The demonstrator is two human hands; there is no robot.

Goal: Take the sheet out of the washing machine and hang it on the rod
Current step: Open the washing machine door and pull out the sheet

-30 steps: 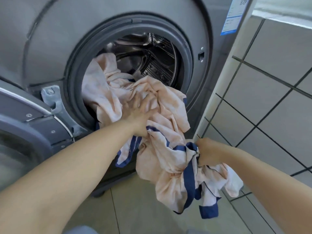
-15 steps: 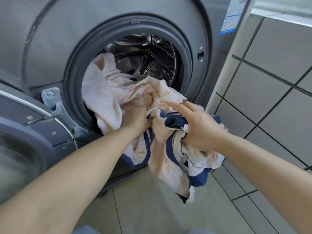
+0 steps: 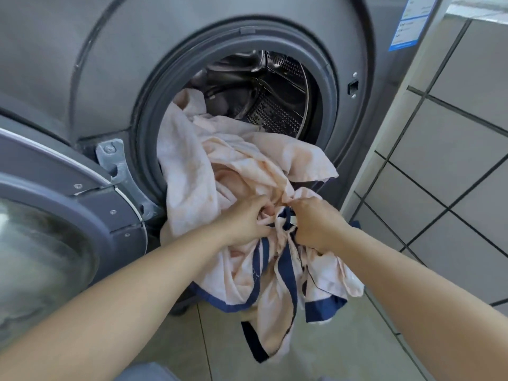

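I see the sheet spilling from the washing machine drum over its rim; its door hangs left, a tiled wall stands right, floor below.

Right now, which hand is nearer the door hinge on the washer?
Left. The left hand grips the sheet just right of and below the door hinge; the right hand grips it farther right, toward the tiled wall.
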